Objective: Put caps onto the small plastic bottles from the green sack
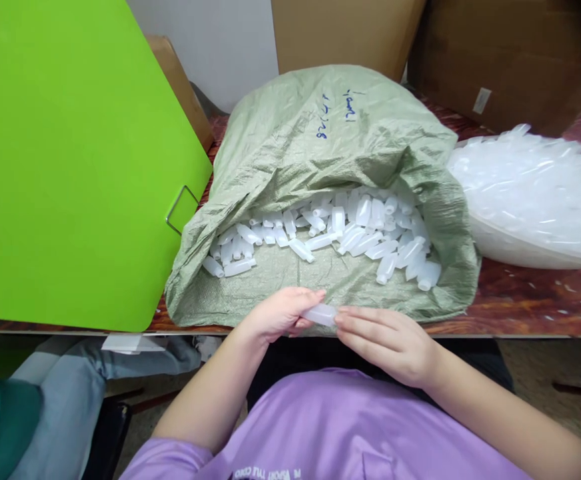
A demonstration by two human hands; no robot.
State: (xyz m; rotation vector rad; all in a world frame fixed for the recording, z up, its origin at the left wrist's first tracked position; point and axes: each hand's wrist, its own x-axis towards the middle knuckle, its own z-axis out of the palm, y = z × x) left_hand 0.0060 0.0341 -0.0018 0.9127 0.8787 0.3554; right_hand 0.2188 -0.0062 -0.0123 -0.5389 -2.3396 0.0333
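Between my two hands lies a small translucent white plastic bottle [320, 315], held level in front of the sack's mouth. The fingers of my left hand [284, 313] are closed round its left end. My right hand [393, 343] has its fingers pressed together at the right end, and what its fingertips cover there is hidden. Just beyond my hands a pale green woven sack [290, 150] lies on its side with its mouth toward me. Many similar bottles [363, 212] are heaped inside it, some lying near the lower lip.
A bright green board [70, 167] with a metal loop stands at left. At right rests a clear bag [535, 193] full of white pieces on the red-brown table [520, 293]. Cardboard boxes [510, 60] stand behind. Another person's jeans-clad leg [65, 393] and a teal container [8, 420] are lower left.
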